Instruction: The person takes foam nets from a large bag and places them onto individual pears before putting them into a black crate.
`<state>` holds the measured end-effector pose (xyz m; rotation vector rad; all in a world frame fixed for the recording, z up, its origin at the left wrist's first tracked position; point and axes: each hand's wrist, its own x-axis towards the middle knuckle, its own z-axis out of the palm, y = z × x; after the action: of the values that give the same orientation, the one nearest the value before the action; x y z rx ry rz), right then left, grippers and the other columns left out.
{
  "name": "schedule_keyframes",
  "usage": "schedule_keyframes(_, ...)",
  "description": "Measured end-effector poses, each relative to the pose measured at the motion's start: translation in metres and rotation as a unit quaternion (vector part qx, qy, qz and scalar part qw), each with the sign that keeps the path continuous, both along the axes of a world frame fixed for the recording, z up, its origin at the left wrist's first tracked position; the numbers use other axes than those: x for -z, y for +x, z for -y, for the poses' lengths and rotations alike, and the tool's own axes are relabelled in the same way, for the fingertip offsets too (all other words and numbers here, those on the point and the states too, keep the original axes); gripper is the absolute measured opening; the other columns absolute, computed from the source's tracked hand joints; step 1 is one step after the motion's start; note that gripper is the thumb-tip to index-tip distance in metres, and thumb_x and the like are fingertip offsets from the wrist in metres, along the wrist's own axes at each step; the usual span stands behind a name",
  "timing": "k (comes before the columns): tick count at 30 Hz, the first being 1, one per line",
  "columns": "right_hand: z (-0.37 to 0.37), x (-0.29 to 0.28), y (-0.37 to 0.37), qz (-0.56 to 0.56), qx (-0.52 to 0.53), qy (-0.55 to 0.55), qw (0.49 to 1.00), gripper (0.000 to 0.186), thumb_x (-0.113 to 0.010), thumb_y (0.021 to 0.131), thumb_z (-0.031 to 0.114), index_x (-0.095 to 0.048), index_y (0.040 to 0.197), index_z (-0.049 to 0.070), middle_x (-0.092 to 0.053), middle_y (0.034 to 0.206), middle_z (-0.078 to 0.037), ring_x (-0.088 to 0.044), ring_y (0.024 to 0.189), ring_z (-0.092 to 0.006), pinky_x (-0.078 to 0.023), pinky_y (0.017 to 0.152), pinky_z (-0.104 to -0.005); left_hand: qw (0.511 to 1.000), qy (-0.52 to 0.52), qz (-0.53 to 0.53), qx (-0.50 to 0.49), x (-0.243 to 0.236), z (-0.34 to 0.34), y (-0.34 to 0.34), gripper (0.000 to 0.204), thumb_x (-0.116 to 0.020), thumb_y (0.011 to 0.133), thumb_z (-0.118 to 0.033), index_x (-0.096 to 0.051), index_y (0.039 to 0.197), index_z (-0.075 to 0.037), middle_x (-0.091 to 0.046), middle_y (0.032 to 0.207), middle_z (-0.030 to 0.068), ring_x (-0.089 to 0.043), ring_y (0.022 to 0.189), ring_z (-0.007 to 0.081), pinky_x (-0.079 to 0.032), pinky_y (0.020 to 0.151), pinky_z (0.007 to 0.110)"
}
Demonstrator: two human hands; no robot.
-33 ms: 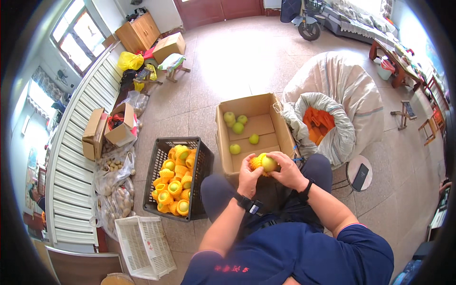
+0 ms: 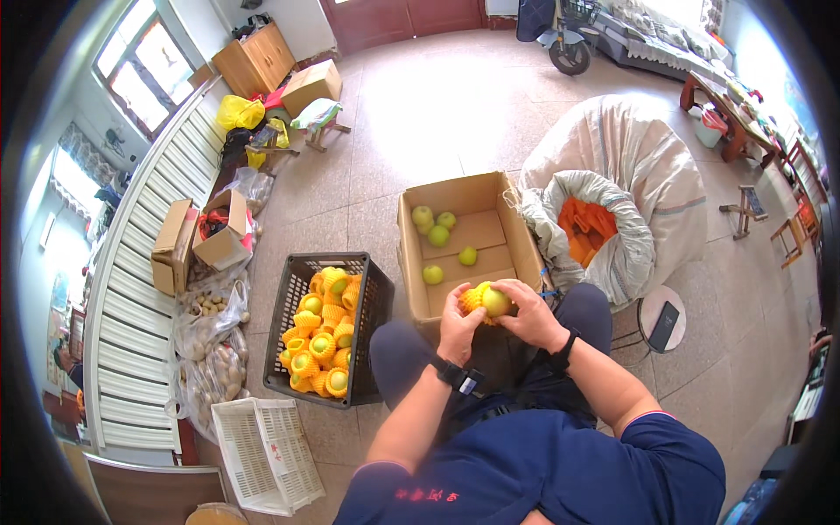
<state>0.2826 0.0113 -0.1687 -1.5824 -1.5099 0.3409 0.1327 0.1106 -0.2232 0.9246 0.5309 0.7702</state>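
A yellow-green apple (image 2: 496, 304) is held between my two hands over the near edge of an open cardboard box (image 2: 528, 248). Around its left side sits a yellow foam net sleeve (image 2: 472, 301). My left hand (image 2: 458, 325) grips the sleeve, while the fingers of my right hand (image 2: 530, 317) close on the bare side of the apple. Several loose green apples (image 2: 439, 235) lie inside the box. To the left, a black plastic crate (image 2: 378, 302) is filled with apples in yellow foam sleeves (image 2: 322, 343).
Right of the box stands a big white woven sack (image 2: 652, 166), its rolled mouth showing orange foam sleeves (image 2: 588, 229). A phone (image 2: 664, 326) lies on a small round stool (image 2: 652, 308). A white plastic basket (image 2: 267, 455) and bagged potatoes (image 2: 219, 367) are at the left, beside a radiator (image 2: 131, 341).
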Motion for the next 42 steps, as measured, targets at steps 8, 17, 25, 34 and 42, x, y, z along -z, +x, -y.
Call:
schedule_keyframes(8, -0.002, 0.005, 0.007, -0.104, -0.021, -0.006, 0.994, 0.054, -0.077, 0.076, 0.007, -0.061, 0.128, 0.003, -0.063, 0.126, -0.015, -0.059, 0.120, -0.0315, -0.048, 0.102, -0.0373, 0.997, -0.024, 0.030, 0.063, -0.001, -0.004, 0.001, 0.072, -0.071, 0.084, -0.002, -0.034, 0.147, 0.000, -0.053, 0.136, 0.0122, -0.055, 0.122, 0.0216, -0.044, 0.108, 0.035)
schedule_keyframes(17, -0.005, 0.008, 0.004, -0.138, 0.008, -0.018, 0.990, 0.060, -0.082, 0.077, 0.011, -0.060, 0.133, 0.011, -0.064, 0.127, -0.010, -0.060, 0.117, -0.0244, -0.049, 0.098, -0.0338, 0.988, -0.077, 0.099, 0.085, -0.011, -0.011, 0.000, 0.063, -0.068, 0.087, -0.010, -0.039, 0.143, -0.001, -0.055, 0.132, 0.0121, -0.055, 0.123, 0.0242, -0.044, 0.108, 0.038)
schedule_keyframes(25, -0.002, 0.009, -0.001, -0.138, 0.011, -0.021, 0.990, 0.063, -0.083, 0.077, 0.014, -0.059, 0.135, 0.010, -0.063, 0.127, -0.013, -0.059, 0.116, -0.0293, -0.047, 0.100, -0.0369, 0.980, -0.108, 0.123, 0.114, -0.016, -0.003, -0.002, 0.060, -0.065, 0.089, -0.008, -0.038, 0.143, -0.001, -0.052, 0.134, 0.0123, -0.056, 0.122, 0.0231, -0.047, 0.105, 0.038)
schedule_keyframes(34, -0.009, -0.004, 0.000, -0.020, -0.019, 0.014, 1.000, 0.061, -0.081, 0.075, 0.012, -0.059, 0.130, 0.004, -0.062, 0.123, -0.017, -0.058, 0.115, -0.0362, -0.046, 0.101, -0.0404, 0.985, -0.099, 0.120, 0.070, -0.015, -0.005, -0.005, 0.060, -0.064, 0.092, -0.001, -0.039, 0.146, -0.009, -0.053, 0.136, 0.0112, -0.056, 0.124, 0.0244, -0.048, 0.106, 0.041)
schedule_keyframes(42, -0.009, -0.003, 0.001, 0.001, -0.036, 0.002, 0.999, 0.057, -0.079, 0.075, 0.008, -0.060, 0.128, 0.002, -0.057, 0.122, -0.018, -0.057, 0.114, -0.0376, -0.047, 0.101, -0.0410, 0.990, -0.078, 0.106, 0.053, -0.009, -0.004, -0.005, 0.066, -0.063, 0.091, 0.004, -0.036, 0.150, -0.010, -0.053, 0.138, 0.0119, -0.057, 0.123, 0.0237, -0.051, 0.103, 0.038)
